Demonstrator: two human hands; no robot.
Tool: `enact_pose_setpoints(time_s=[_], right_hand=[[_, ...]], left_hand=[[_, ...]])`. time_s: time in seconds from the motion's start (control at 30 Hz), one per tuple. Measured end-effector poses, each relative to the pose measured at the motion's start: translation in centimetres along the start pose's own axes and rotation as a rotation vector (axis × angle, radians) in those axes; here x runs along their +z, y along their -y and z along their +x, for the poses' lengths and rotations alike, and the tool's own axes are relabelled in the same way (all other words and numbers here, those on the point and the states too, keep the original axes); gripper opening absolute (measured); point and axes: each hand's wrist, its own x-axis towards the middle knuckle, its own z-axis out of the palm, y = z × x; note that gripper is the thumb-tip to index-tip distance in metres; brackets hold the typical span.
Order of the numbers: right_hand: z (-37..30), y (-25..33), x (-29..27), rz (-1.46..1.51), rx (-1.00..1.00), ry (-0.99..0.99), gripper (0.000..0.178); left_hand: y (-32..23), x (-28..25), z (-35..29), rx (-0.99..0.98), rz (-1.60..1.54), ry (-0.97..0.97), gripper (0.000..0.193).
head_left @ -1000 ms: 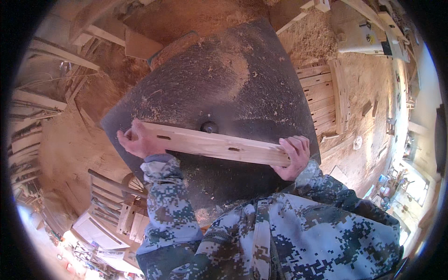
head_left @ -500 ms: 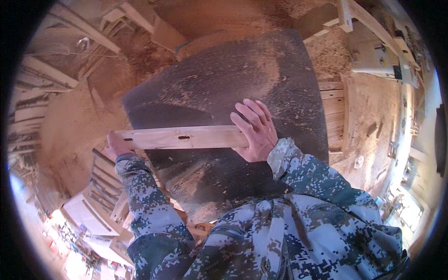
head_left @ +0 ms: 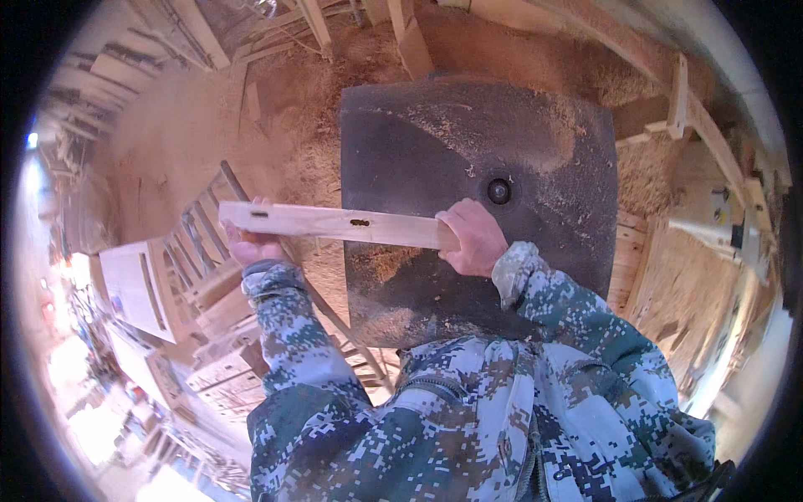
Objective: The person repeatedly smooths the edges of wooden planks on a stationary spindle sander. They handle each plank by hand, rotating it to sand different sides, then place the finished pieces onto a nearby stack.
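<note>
A pale wooden rail (head_left: 309,221) with two slots cut in its face is held crosswise in front of me. My left hand (head_left: 253,243) grips its left end from below and behind, the fingers partly hidden by the wood. Around the right end my right hand (head_left: 475,238) is closed, fingers folded over the edge. Below the rail lies a dark machine table (head_left: 418,142) dusted with sawdust. A round spindle (head_left: 499,192) rises from it, just beyond my right hand and apart from the rail.
Sawdust covers the floor (head_left: 176,151) around the table. A slatted wooden frame (head_left: 196,243) and stacked wooden pieces (head_left: 230,372) stand at the left. Timber beams (head_left: 627,54) cross the far right, and wooden slats (head_left: 629,251) lie beside the table's right edge.
My right hand has gone from spread fingers to a closed grip on the rail. The spindle, hidden before, now shows. My view has shifted, and the table appears squarer.
</note>
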Motion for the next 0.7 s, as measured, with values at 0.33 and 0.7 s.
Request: enact_pose_setpoints(time_s=[0.33, 0.7], right_hand=[[-5.4, 1.4, 1.3, 0.933, 0.697, 0.210, 0.073], [-7.6, 2.7, -2.0, 1.458, 0.657, 0.180, 0.099]], left_hand=[[13.8, 8.9, -16.3, -0.391, -0.119, 0.510, 0.090], [17.4, 15.3, -17.6, -0.589, 0.054, 0.957, 0.087]])
